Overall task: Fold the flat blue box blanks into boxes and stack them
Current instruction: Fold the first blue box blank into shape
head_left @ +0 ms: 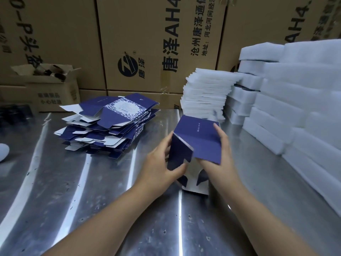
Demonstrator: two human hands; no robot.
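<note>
A blue box blank (pixel 197 139), partly folded, stands on end on the metal table (pixel 92 200) at centre right. My left hand (pixel 160 163) grips its left side panel, thumb on the lower corner. My right hand (pixel 221 145) holds the right edge of the wide front panel, fingers curled round it. White inner flaps show at the bottom near the table. A pile of flat blue blanks (pixel 108 124) with white undersides lies at the left rear of the table.
White foam pads (pixel 204 95) are stacked behind the box, and taller foam stacks (pixel 299 100) fill the right side. Large brown cartons (pixel 158 43) wall off the back. A small open carton (pixel 53 87) sits at the far left.
</note>
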